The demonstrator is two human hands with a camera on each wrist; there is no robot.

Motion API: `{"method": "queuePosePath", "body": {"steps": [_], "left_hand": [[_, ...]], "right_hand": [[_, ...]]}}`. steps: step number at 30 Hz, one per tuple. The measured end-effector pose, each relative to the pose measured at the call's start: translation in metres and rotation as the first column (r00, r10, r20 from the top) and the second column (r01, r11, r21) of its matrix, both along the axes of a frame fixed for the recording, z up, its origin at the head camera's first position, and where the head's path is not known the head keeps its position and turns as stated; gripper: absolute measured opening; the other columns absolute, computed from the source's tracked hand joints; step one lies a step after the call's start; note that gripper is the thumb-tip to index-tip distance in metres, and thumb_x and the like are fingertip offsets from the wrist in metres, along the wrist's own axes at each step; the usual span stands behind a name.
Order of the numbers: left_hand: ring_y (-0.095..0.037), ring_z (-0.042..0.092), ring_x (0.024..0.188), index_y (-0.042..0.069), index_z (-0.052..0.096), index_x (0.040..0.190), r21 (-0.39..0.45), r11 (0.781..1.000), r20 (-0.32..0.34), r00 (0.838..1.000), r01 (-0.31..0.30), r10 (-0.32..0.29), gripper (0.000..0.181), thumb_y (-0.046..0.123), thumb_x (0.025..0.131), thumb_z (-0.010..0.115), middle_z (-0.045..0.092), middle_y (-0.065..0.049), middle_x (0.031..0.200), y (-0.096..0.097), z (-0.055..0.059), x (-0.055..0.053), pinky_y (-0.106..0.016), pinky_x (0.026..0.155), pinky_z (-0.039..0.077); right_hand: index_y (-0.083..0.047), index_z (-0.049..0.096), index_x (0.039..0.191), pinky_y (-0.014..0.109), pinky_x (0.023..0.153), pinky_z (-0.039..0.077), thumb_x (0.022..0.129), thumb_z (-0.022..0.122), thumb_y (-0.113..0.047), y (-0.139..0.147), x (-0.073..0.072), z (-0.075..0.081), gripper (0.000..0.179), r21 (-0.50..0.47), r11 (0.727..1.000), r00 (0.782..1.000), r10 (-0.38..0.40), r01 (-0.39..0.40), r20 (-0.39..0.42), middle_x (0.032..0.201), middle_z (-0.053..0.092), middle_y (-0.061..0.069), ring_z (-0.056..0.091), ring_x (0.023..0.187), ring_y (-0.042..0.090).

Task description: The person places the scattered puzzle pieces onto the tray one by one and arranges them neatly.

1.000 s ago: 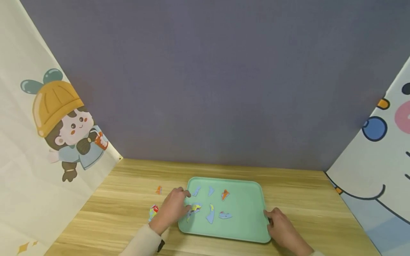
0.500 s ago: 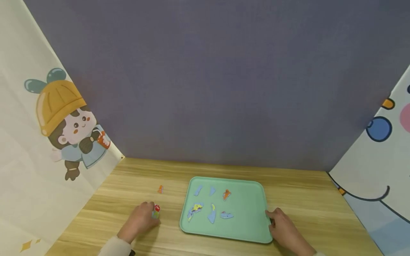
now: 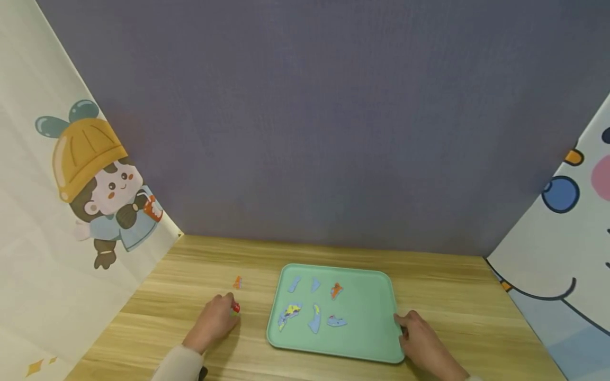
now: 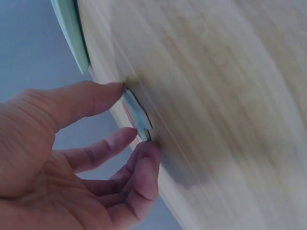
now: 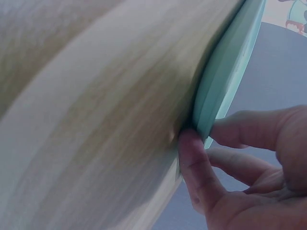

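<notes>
Left of the green tray (image 3: 371, 338), the left hand (image 3: 213, 321) pinches a flat puzzle piece (image 4: 136, 115) off the wooden table (image 3: 457, 307); the right hand (image 3: 421, 338) grips the tray's right edge, steadying it.

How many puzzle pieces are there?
7. Five lie in the green tray: three along the back, two in front. One orange piece lies on the table. The left hand pinches one. Others may be hidden.
</notes>
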State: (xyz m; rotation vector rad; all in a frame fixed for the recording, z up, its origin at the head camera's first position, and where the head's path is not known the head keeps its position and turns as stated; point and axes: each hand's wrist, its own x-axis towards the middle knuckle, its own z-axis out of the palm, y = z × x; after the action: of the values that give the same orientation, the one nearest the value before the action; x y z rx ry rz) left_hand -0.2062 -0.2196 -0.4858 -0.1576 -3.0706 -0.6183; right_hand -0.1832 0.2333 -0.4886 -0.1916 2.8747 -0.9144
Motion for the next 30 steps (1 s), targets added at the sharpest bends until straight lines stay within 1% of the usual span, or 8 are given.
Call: {"method": "queuePosePath", "body": {"steps": [5,9,12,15,19,24,26,30], "left_hand": [[-0.022,0.051,0.067,-0.001,0.057,0.094,0.031,1.0,0.034,0.999,-0.005,0.004,0.033,0.004,0.069,0.077,0.052,-0.009,0.079,0.002,-0.001,-0.004,-0.037,0.059,0.048],[-0.02,0.049,0.066,0.0,0.056,0.092,0.064,0.998,0.044,0.999,0.002,-0.005,0.034,0.002,0.065,0.078,0.052,-0.007,0.077,0.003,-0.001,-0.004,-0.035,0.057,0.046],[-0.019,0.048,0.066,0.002,0.056,0.091,0.082,0.996,0.031,0.999,0.016,-0.019,0.035,0.002,0.063,0.078,0.052,-0.006,0.077,0.005,0.0,-0.005,-0.034,0.056,0.044],[-0.017,0.049,0.068,0.004,0.056,0.09,0.099,0.995,-0.005,1.0,0.029,-0.028,0.034,0.003,0.065,0.079,0.053,-0.005,0.079,0.01,0.004,-0.008,-0.033,0.058,0.045],[-0.016,0.051,0.073,0.008,0.056,0.088,0.111,0.991,-0.106,0.992,0.073,-0.061,0.031,0.006,0.066,0.079,0.055,-0.002,0.081,0.028,0.017,-0.015,-0.034,0.064,0.045],[-0.016,0.05,0.074,0.011,0.056,0.083,0.12,0.982,-0.24,0.964,0.143,-0.111,0.026,0.006,0.063,0.073,0.053,0.001,0.079,0.059,0.041,-0.024,-0.034,0.066,0.043],[-0.015,0.049,0.074,0.011,0.056,0.083,0.118,0.979,-0.267,0.955,0.168,-0.132,0.025,0.007,0.064,0.072,0.053,0.002,0.079,0.071,0.049,-0.027,-0.033,0.066,0.043],[-0.015,0.05,0.077,0.011,0.057,0.086,0.127,0.97,-0.268,0.949,0.205,-0.166,0.025,0.007,0.066,0.072,0.054,0.002,0.083,0.087,0.058,-0.03,-0.033,0.068,0.044]], "right_hand": [[0.019,0.053,0.118,0.024,0.056,0.04,0.077,0.059,0.012,0.0,0.001,0.0,0.042,-0.01,1.0,1.0,0.003,-0.003,-0.008,0.084,0.045,0.007,0.042,0.069,0.017],[0.02,0.052,0.118,0.024,0.056,0.039,0.077,0.058,0.013,0.0,0.002,0.0,0.042,-0.023,1.0,1.0,0.009,-0.009,-0.019,0.084,0.044,0.007,0.041,0.069,0.017],[0.02,0.052,0.118,0.024,0.056,0.038,0.077,0.058,0.013,0.0,0.002,-0.001,0.043,-0.029,1.0,1.0,0.008,-0.009,-0.028,0.083,0.044,0.007,0.04,0.068,0.017],[0.02,0.052,0.118,0.024,0.055,0.038,0.077,0.058,0.013,0.0,0.002,-0.001,0.043,-0.024,1.0,1.0,0.006,-0.007,-0.025,0.083,0.043,0.006,0.04,0.068,0.017],[0.019,0.051,0.12,0.024,0.056,0.038,0.077,0.058,0.012,0.001,0.001,0.0,0.044,-0.001,1.0,1.0,0.001,-0.001,-0.003,0.083,0.043,0.006,0.041,0.069,0.017],[0.018,0.052,0.12,0.024,0.057,0.039,0.078,0.059,0.011,0.001,0.001,0.0,0.044,0.012,1.0,1.0,-0.007,0.007,0.002,0.083,0.043,0.006,0.041,0.07,0.017],[0.018,0.052,0.12,0.024,0.057,0.039,0.078,0.06,0.01,0.001,0.002,0.0,0.043,0.011,1.0,1.0,-0.003,0.003,-0.009,0.084,0.044,0.006,0.042,0.07,0.016],[0.018,0.052,0.12,0.024,0.057,0.039,0.077,0.06,0.01,0.001,0.002,-0.001,0.044,0.007,1.0,1.0,-0.002,0.002,-0.015,0.084,0.044,0.005,0.042,0.07,0.016]]}}
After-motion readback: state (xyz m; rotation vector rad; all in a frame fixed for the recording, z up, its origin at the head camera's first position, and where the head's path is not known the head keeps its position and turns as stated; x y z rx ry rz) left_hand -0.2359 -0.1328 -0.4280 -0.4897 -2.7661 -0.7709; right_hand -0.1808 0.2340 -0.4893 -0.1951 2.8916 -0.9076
